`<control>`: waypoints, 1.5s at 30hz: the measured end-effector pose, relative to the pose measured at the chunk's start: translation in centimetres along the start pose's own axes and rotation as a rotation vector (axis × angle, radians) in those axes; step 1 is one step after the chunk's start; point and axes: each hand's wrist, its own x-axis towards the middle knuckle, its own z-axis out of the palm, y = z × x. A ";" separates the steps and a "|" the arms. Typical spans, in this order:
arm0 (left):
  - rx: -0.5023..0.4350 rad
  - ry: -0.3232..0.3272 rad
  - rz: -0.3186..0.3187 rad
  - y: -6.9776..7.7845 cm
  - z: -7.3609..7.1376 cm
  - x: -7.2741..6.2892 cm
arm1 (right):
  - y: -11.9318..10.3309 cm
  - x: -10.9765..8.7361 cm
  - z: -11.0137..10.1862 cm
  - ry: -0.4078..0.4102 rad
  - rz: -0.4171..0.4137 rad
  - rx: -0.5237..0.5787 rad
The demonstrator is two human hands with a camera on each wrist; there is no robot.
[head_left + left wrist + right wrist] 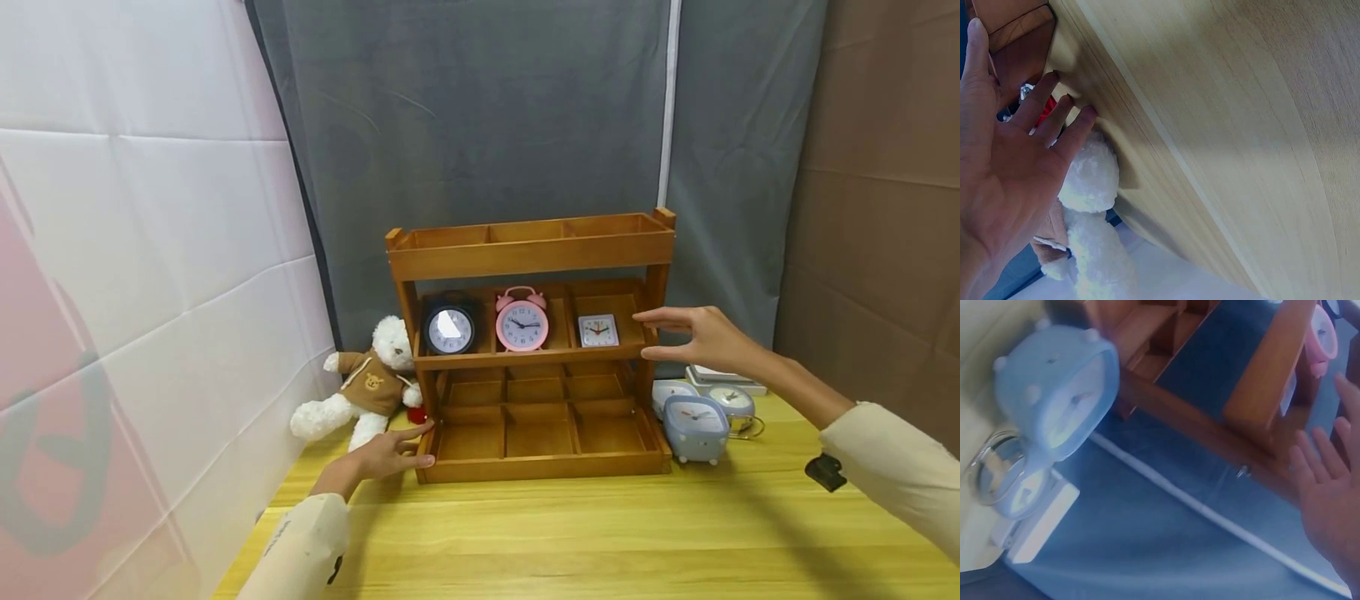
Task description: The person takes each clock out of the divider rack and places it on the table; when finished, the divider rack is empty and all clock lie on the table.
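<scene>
- Wooden rack [536, 470] stands toward the counter's [525, 537] back edge, black clock [449, 330], pink clock [522, 326] and white clock [597, 331] along its middle tier.
- Left hand [385, 456]: fingers spread at the rack's lower left corner.
- Right hand [712, 338]: fingers extended, thumb apart, by the rack's right side.
- Plush bear [375, 383] sits near the counter's left edge.

The right hand [1335, 481] is at three o'clock near a wooden rack [1272, 369]; a blue clock [1047, 369] sits at ten o'clock.

Brown wooden shelf [532, 257], tiered, upright on table [525, 542], seemingly near curtain [480, 125].
</scene>
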 end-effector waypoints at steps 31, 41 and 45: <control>-0.009 0.013 0.036 0.4 0.1 0.6 | -0.9 6.6 4.2 -0.077 0.133 -0.133; -0.015 0.014 0.025 0.2 0.0 0.3 | -0.6 6.5 4.3 0.069 0.032 -0.092; -0.018 0.013 0.023 -0.1 0.0 0.0 | -0.7 6.6 4.4 0.117 -0.024 -0.076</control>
